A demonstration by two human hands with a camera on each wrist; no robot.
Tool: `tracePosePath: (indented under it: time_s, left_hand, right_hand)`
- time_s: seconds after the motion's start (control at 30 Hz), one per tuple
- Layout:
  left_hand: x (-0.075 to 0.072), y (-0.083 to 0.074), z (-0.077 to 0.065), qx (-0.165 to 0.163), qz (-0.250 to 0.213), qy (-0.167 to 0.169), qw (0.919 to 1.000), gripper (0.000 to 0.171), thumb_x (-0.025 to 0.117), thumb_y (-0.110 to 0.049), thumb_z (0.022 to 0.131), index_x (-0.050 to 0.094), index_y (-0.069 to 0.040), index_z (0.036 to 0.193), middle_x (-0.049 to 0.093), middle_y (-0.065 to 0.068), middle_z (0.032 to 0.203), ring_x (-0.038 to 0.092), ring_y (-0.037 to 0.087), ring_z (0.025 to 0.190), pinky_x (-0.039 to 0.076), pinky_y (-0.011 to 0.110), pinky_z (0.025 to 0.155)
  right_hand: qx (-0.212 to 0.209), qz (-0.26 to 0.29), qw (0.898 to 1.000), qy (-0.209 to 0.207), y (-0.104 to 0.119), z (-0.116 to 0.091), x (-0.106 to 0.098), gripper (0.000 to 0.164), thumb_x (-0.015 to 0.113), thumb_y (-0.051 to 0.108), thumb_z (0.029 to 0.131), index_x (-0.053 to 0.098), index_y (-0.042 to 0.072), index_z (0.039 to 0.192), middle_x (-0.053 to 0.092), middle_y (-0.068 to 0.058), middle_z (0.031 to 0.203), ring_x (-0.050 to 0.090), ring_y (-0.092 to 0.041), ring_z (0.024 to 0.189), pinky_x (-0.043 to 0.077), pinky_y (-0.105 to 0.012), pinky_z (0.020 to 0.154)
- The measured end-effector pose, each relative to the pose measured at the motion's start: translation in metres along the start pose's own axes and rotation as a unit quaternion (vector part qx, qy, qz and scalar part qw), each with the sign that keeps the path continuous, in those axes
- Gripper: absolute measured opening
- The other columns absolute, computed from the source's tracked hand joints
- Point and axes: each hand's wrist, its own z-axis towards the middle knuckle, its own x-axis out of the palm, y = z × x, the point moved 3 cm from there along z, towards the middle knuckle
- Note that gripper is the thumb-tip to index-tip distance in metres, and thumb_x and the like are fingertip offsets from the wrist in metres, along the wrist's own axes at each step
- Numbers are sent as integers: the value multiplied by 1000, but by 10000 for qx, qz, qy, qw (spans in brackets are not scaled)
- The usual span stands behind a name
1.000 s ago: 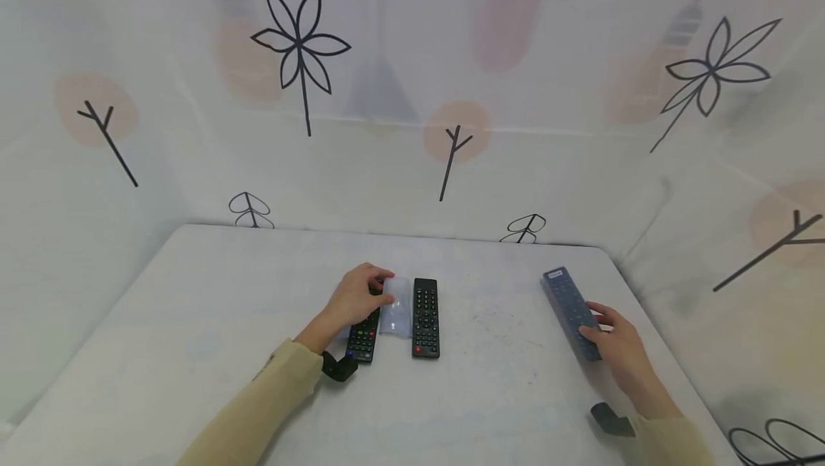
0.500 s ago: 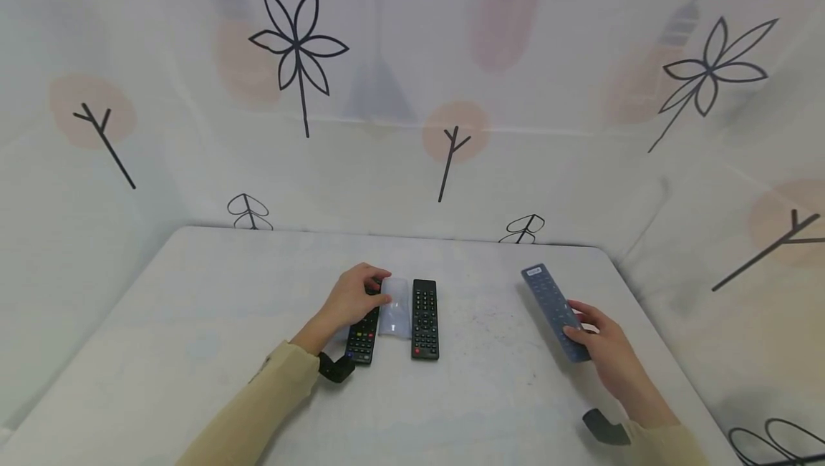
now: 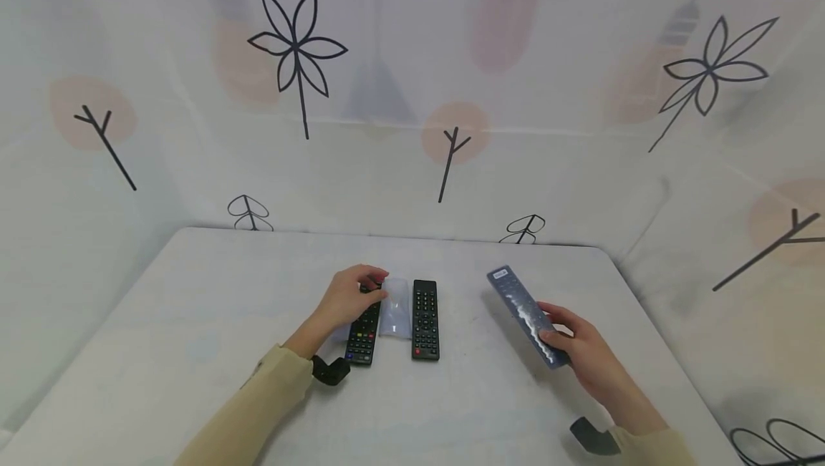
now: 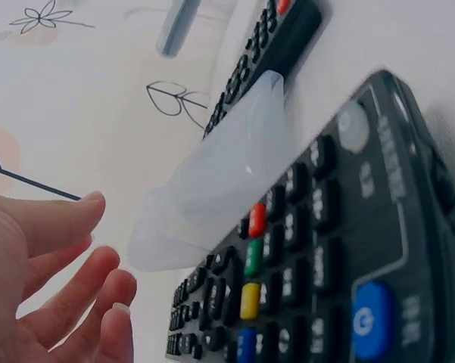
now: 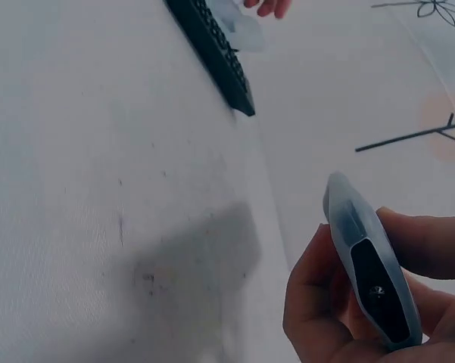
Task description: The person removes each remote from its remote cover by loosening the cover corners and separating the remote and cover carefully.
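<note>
The right hand (image 3: 583,348) grips a sleeved remote (image 3: 519,308) slanting forward-left from its fingers. The left hand (image 3: 343,299), fingers loose, holds nothing.

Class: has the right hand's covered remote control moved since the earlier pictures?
Yes: the covered remote control moved left, towards the black remote control lying right of the translucent cover.

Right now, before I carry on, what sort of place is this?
Probably a small tabletop workspace, perhaps screened off indoors: a white table, a pale backdrop with line-drawn plants behind and on both sides, and two black remote controls lying on the table.
</note>
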Motion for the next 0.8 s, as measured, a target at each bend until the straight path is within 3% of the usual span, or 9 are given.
tracePosePath:
  time_s: [0.23, 0.57, 0.8]
  left_hand:
    - [1, -8, -7, 125, -575, 443, 9973, 31, 74, -13, 90, 69, -9, 121, 69, -4, 103, 63, 11, 91, 52, 34, 80]
    - [8, -23, -18, 174, -1167, 990, 9881, 35, 75, -14, 89, 69, -15, 123, 68, 9, 116, 63, 15, 94, 52, 34, 76]
    - [10, -35, -23, 387, -1150, 1025, 9873, 39, 77, -12, 87, 67, -15, 125, 65, 9, 122, 63, 15, 95, 50, 30, 66]
  right_hand:
    - [-43, 139, 9994, 310, 8, -6, 26, 58, 58, 1, 97, 36, 1, 150, 35, -21, 138, 52, -27, 106, 51, -33, 80]
    - [-60, 144, 9968, 786, 9, -11, 55, 56, 63, 4, 94, 45, 5, 147, 38, -21, 138, 54, -29, 106, 51, -36, 81]
    - [-55, 28, 9953, 966, 14, -14, 71, 56, 63, 3, 94, 47, 9, 147, 39, -19, 143, 54, -30, 112, 50, -38, 87]
